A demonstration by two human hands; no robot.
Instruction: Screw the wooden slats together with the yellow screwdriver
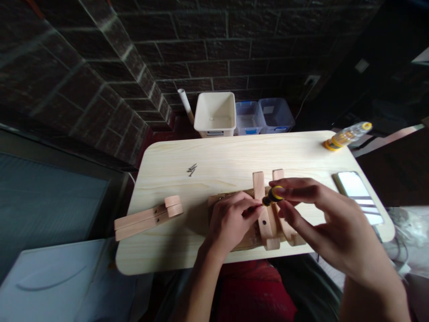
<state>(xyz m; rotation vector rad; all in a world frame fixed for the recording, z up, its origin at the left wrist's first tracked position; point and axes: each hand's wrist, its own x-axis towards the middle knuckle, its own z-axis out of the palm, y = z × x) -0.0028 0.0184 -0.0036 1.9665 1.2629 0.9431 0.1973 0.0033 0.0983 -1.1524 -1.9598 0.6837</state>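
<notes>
My right hand holds a small yellow and black screwdriver by its handle, its tip directed down and left at a wooden hook piece. Beside the tip, the fingertips of my left hand are pinched together; what they hold is too small to make out. Both hands are over a brown wooden board, which my left hand partly covers. A second hook piece lies to the right of the first, partly hidden by my right hand. A dark hole shows in the first piece.
Several screws lie on the pale table. Two more hook pieces are at the left. A clear yellow-capped container and a phone are at the right. A white bin and clear boxes stand beyond the table.
</notes>
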